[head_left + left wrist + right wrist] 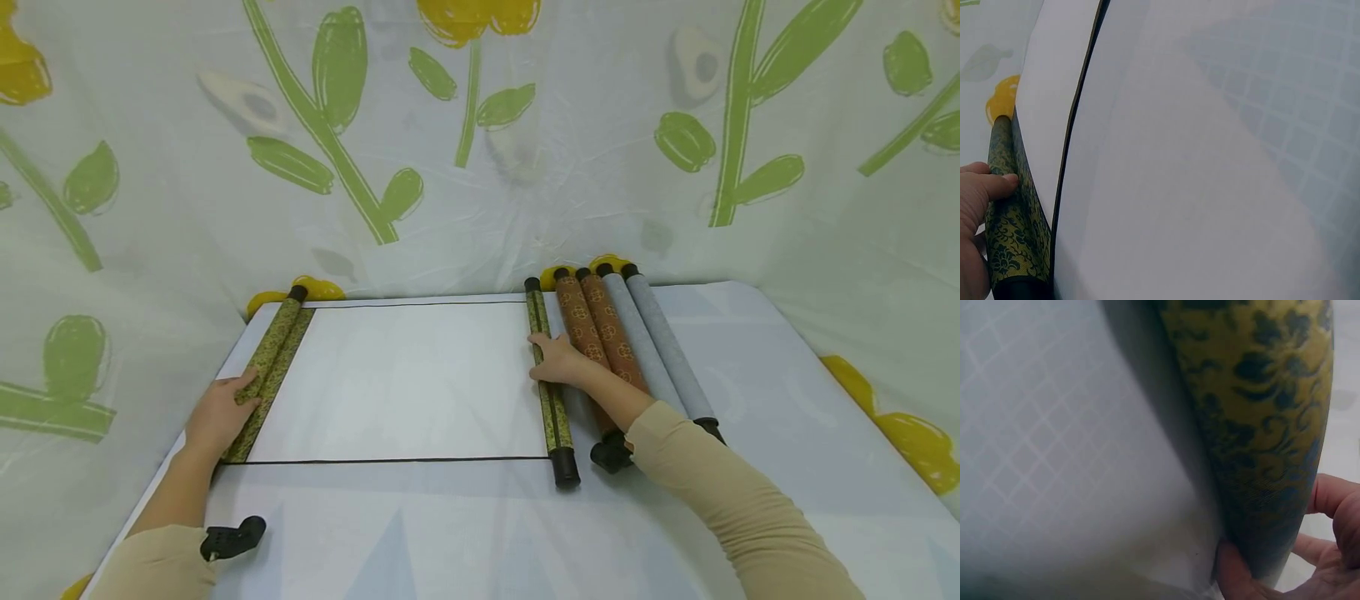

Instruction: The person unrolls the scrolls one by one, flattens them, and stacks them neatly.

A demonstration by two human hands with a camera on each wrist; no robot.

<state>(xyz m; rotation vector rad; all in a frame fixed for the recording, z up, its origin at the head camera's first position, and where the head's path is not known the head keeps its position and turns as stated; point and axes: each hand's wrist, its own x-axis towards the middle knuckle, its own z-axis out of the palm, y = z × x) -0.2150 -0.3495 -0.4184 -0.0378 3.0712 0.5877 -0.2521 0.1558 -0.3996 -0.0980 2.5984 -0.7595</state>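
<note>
A hanging scroll with a blank white sheet [405, 383] lies unrolled across the table. Green-gold floral brocade covers its left roller [276, 333] and right roller [555, 417], which have black end caps. On the left, my left hand [216, 417] grips the roller near its middle; the left wrist view shows the thumb [1002, 187] over the brocade. My right hand [561, 360] holds the other roller around its middle. Close up in the right wrist view, fingers and thumb of that hand [1329, 562] lie on both sides of the brocade roll [1266, 425].
Right of the sheet lie two rolled brown patterned scrolls [576, 312] and two rolled pale grey ones [663, 342], side by side. The table [750, 367] has a pale cloth. Behind it hangs a white curtain [585, 192] with green leaves and yellow flowers.
</note>
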